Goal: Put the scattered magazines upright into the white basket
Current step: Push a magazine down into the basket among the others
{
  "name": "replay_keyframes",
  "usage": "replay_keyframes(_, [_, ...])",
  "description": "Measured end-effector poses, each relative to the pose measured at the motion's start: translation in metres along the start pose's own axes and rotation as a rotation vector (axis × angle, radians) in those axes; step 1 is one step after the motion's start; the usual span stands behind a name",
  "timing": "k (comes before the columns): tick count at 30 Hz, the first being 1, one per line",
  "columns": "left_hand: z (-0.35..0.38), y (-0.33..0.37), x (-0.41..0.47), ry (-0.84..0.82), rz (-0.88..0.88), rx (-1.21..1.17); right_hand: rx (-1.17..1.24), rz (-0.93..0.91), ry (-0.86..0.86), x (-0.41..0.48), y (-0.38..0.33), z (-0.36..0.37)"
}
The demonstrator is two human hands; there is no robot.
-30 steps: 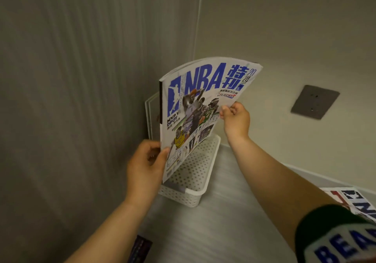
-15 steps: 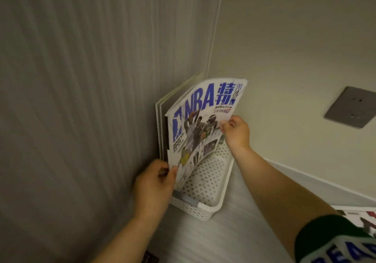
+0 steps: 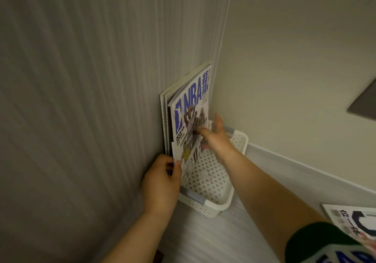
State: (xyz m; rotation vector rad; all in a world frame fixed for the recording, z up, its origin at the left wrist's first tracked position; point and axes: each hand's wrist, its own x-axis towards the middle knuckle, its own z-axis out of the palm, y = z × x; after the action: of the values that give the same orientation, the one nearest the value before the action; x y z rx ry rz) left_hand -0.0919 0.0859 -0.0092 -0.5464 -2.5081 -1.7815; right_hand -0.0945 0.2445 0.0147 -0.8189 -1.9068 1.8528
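Note:
A blue-and-white NBA magazine (image 3: 190, 108) stands upright at the left side of the white perforated basket (image 3: 227, 199), leaning on other upright magazines (image 3: 165, 108) against the left wall. My left hand (image 3: 161, 183) pinches the NBA magazine's lower near corner. My right hand (image 3: 215, 136) lies flat on its cover with fingers spread, pressing it toward the wall. The magazine's foot is hidden inside the basket.
The basket sits in a room corner on a pale striped surface. Another magazine (image 3: 354, 222) lies flat at the right edge. A grey plate (image 3: 364, 106) is on the right wall. A dark object (image 3: 158, 256) shows at the bottom edge.
The NBA magazine has gone down into the basket and swung upright against the other magazines. My right hand let go of its edge and now presses flat on the cover.

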Motion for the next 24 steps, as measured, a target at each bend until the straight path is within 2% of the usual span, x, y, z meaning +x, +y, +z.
replay_keyframes(3, [0.0, -0.001, -0.002, -0.007, 0.003, 0.013, -0.028, 0.004, -0.158, -0.01, -0.001, 0.013])
replay_keyframes(5, [-0.001, -0.002, -0.009, -0.017, 0.006, -0.021, -0.023, 0.011, -0.182, -0.014, -0.001, 0.018])
replay_keyframes(8, [-0.003, -0.006, -0.02, -0.011, 0.163, 0.014, -0.007, 0.009, -0.187, -0.015, -0.002, 0.02])
replay_keyframes(11, [-0.002, -0.007, -0.023, -0.154, 0.285, 0.093, 0.001, 0.002, -0.183, -0.017, -0.001, 0.022])
replay_keyframes(13, [-0.003, -0.007, -0.018, -0.199, 0.274, 0.086, 0.009, -0.008, -0.184, -0.017, -0.001, 0.024])
replay_keyframes(24, [-0.002, -0.011, -0.015, -0.196, 0.285, 0.14, -0.022, -0.03, -0.186, -0.016, -0.002, 0.026])
